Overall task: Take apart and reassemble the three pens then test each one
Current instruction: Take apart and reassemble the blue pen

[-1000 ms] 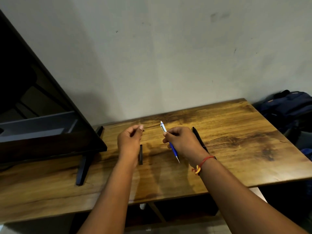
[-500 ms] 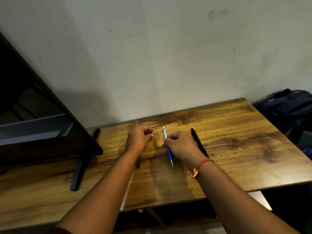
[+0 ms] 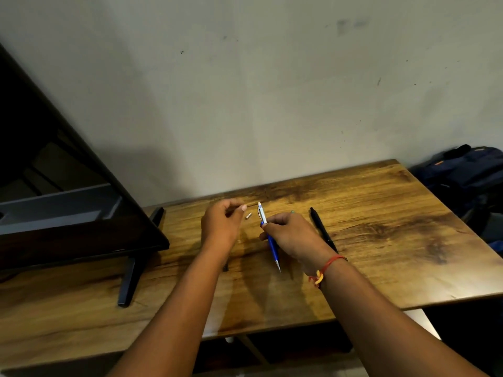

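Observation:
My right hand [image 3: 295, 236] is shut on a blue and white pen [image 3: 273, 247], held above the wooden table [image 3: 381, 240] with its tip pointing toward me. My left hand [image 3: 221, 227] hovers just left of it with curled fingers, and I see nothing in it. A small silvery pen part [image 3: 248, 215] lies just off its fingertips. A black pen [image 3: 321, 228] rests on the table to the right of my right hand. A dark pen piece [image 3: 225, 268] peeks out beside my left forearm, mostly hidden.
A black flat screen [image 3: 68, 213] leans over the table's left side, with its stand leg [image 3: 130, 278] reaching toward the front edge. A dark blue backpack [image 3: 468, 172] sits beyond the table's right edge. The wall runs directly behind the table.
My left hand moved right, toward the blue and white pen, and the small silvery part now lies apart from its fingertips. My right hand still holds the pen, now a little steeper.

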